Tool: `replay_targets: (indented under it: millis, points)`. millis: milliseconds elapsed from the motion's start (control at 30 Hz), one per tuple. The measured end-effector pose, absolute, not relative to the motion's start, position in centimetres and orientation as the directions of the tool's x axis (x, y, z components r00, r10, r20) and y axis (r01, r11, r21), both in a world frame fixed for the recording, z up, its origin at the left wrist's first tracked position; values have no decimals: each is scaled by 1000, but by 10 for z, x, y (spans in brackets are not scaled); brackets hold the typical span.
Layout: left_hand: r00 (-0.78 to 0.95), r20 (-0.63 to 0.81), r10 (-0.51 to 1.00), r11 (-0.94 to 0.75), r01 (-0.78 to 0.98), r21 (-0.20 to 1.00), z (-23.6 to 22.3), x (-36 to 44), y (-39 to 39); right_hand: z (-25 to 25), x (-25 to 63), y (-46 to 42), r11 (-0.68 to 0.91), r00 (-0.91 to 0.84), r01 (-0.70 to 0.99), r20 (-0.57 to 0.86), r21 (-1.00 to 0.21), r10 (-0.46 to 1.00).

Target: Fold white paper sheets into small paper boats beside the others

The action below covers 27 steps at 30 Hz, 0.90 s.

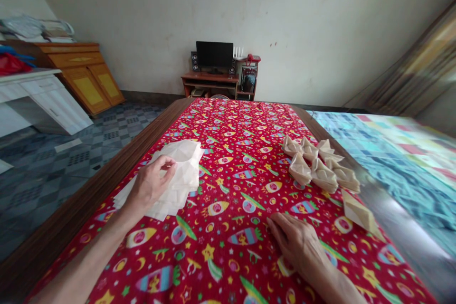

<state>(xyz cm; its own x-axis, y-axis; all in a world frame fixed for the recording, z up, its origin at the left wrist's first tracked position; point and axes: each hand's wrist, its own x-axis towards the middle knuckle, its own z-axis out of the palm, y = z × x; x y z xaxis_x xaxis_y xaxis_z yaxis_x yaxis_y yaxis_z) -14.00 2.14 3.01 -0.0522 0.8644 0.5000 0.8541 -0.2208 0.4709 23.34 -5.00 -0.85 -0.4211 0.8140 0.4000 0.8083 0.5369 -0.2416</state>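
Note:
A loose stack of creased, off-white paper sheets (183,178) lies on the left of the red patterned cloth. My left hand (153,183) is over the stack, thumb and fingertips pinched at the top sheet. My right hand (299,242) rests palm down on the cloth, its fingers stretched toward the left and holding nothing. Beyond it, on the right, stand several folded paper boat-like shapes (324,174) in two rows. One more folded paper piece (359,213), flatter and pointed, lies nearer to my right hand.
The red cloth (228,137) covers a dark wooden table (142,145). A bed with a blue cover (374,161) adjoins on the right. A monitor (214,54) stands on a small desk at the far wall. Cabinets (83,80) stand at the left.

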Motion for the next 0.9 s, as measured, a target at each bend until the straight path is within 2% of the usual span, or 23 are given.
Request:
replay_targets:
  millis: [200,300,400,600,767,900]
  points:
    - [114,672,732,-384,883,269,49,-121,8,-8,234,-50,537,-430,809,381,-241,819]
    - [249,680,689,-502,841,201,51,-103,-4,-9,234,-49,531,-426,813,378,-238,822]
    - [369,630,684,-616,754,227,50,-75,-20,-11,234,-49,533,-424,813,389,-234,818]
    - [551,512,659,-734,620,277,42,-16,-46,-12,233,-52,533,-415,819,422,-213,806]
    - [658,431,617,-785,553,279,36,16,-55,-12,230,-52,601,-456,789,532,-129,713]
    - [694,388,606,-795,527,299,29,29,-58,-15,232,-48,651,-544,746,435,-140,718]
